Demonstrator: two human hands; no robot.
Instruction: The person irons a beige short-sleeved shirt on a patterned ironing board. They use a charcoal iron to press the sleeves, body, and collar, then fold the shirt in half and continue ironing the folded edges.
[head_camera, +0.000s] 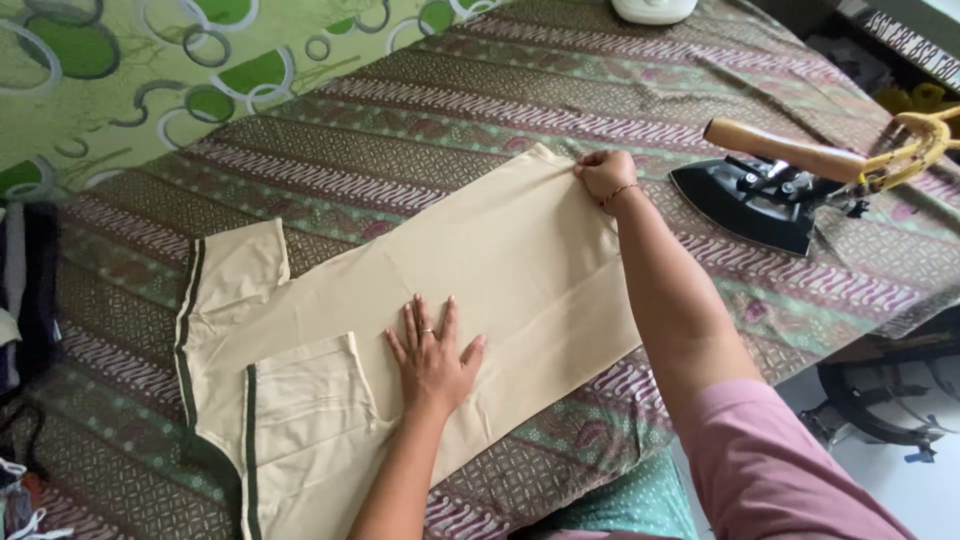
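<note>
While flat, smooth beige garment (500, 260) lies.

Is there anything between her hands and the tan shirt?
No. Both hands are right on the shirt. The left hand lies flat on its middle, and the right hand grips its far edge. The iron sits off to the right on the patterned cloth, clear of the shirt.
</note>
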